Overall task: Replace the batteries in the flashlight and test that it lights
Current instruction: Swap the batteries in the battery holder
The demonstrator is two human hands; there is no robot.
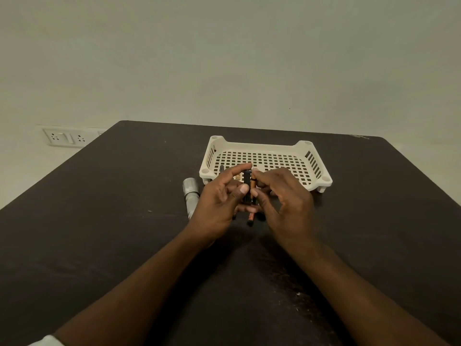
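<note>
My left hand grips an upright black battery holder between thumb and fingers, just above the table. My right hand pinches a copper-and-black battery against the holder's right side. Below the hands another copper-and-black battery lies on the table, with dark pieces beside it partly hidden. The silver flashlight body lies on the table to the left of my left hand, head end away from me, its near end covered by my hand.
A cream perforated plastic tray stands just behind my hands on the dark table; a small dark item leans at its front left. A wall socket is at the far left.
</note>
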